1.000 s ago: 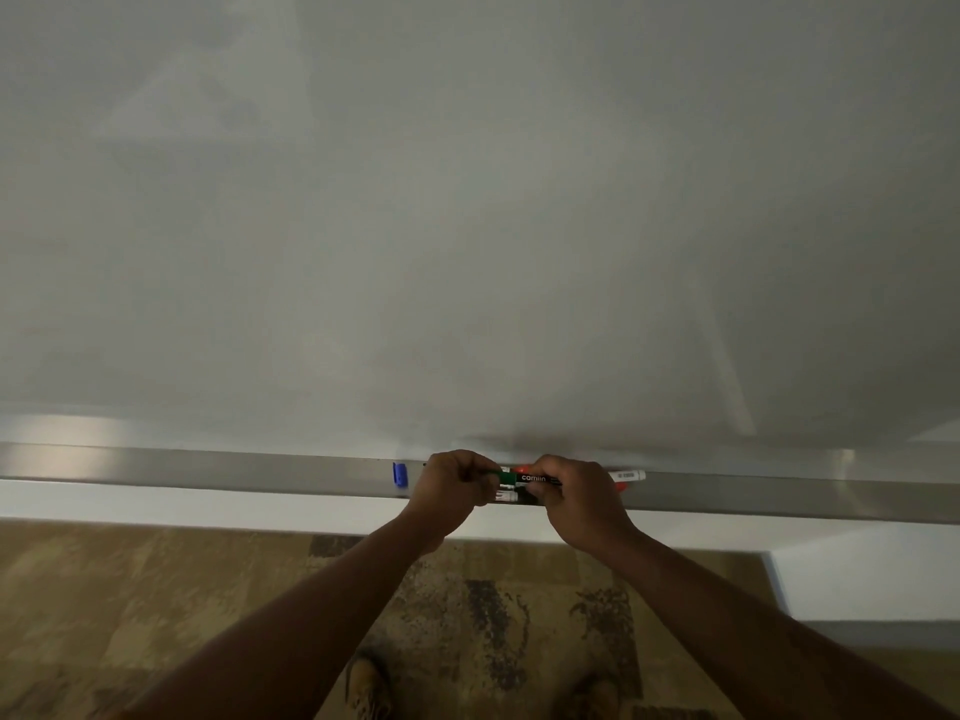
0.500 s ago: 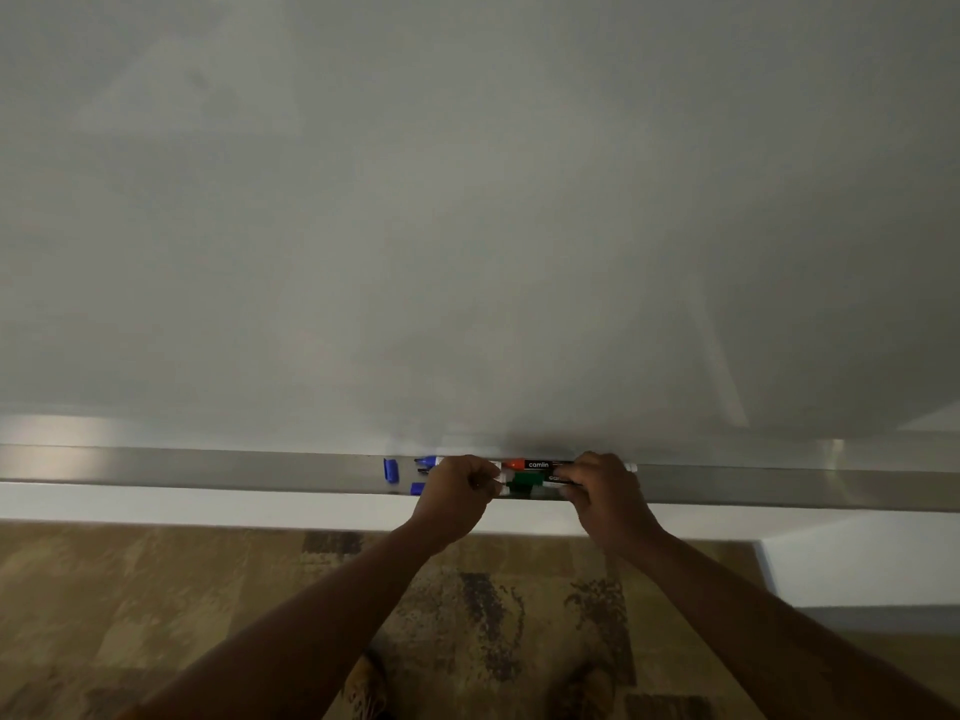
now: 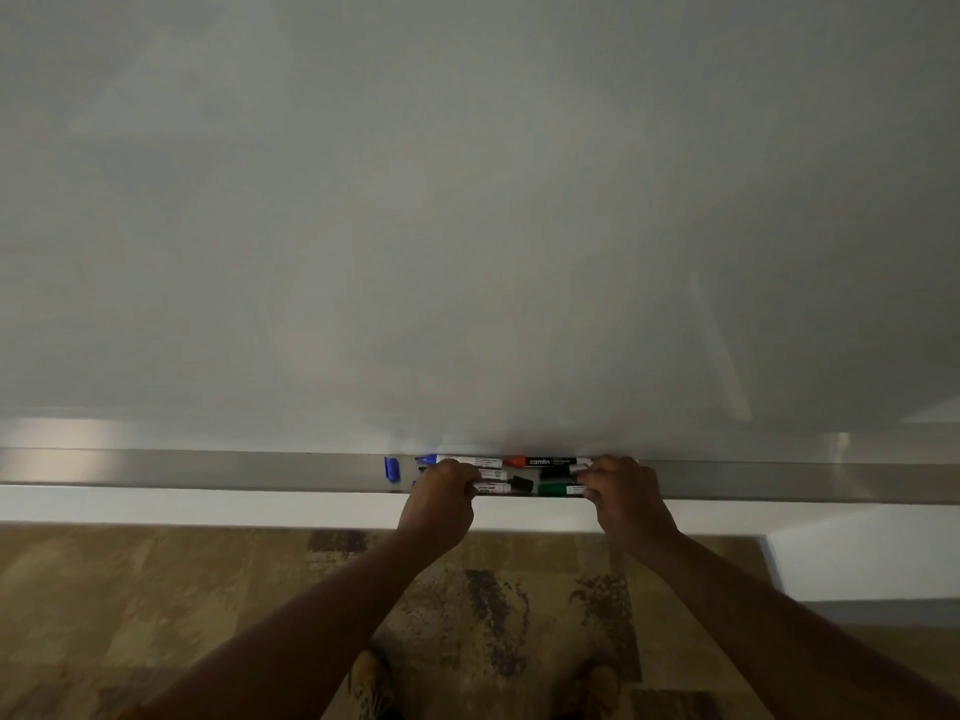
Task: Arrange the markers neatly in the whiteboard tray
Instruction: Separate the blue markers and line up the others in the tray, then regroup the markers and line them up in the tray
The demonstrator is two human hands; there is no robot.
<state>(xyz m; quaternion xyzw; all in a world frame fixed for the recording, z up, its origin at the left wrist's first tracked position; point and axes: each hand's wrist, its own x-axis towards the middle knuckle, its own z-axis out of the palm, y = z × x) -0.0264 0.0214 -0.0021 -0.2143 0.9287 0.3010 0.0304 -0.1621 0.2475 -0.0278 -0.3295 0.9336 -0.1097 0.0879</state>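
Observation:
Several markers lie lengthwise in a cluster in the metal whiteboard tray [image 3: 208, 467]. A blue-capped marker [image 3: 460, 461] and a red-capped black marker [image 3: 543, 462] lie at the back, a green marker [image 3: 556, 490] and a black-capped one [image 3: 501, 483] toward the front. My left hand [image 3: 441, 493] curls its fingers over the cluster's left end. My right hand [image 3: 621, 491] curls over its right end. The marker ends under my fingers are hidden.
A loose blue cap [image 3: 391, 468] sits in the tray left of the cluster. The whiteboard [image 3: 467, 200] fills the view above. Patterned carpet [image 3: 156, 589] and my shoes [image 3: 371, 678] are below, with a white wall [image 3: 857, 558] at right.
My hands have spread apart along the tray, the left going left and the right going right, which uncovers more of the markers between them. The markers now lie in flatter rows.

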